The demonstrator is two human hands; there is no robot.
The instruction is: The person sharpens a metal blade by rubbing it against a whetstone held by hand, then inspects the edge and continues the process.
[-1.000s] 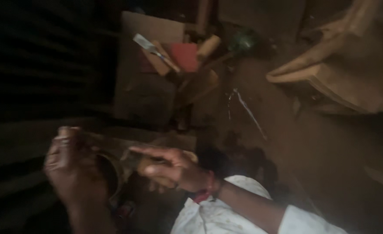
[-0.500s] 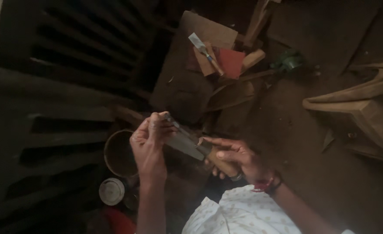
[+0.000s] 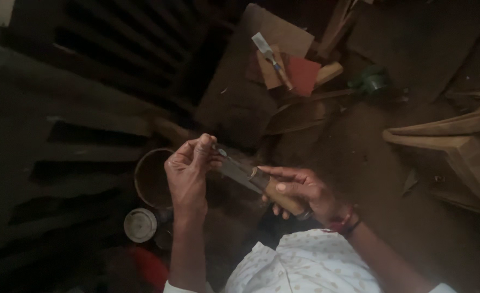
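Both hands have barely shifted: the right hand (image 3: pixel 299 190) grips the chisel (image 3: pixel 256 182) by its handle, the left hand (image 3: pixel 188 168) pinching its blade tip.

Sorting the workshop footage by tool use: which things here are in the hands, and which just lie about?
In hand:
- chisel, wooden handle in right hand, blade tip pinched by left hand

Lying about:
- second chisel on board
- red block
- round bowl
- small tin
- wooden chair frame
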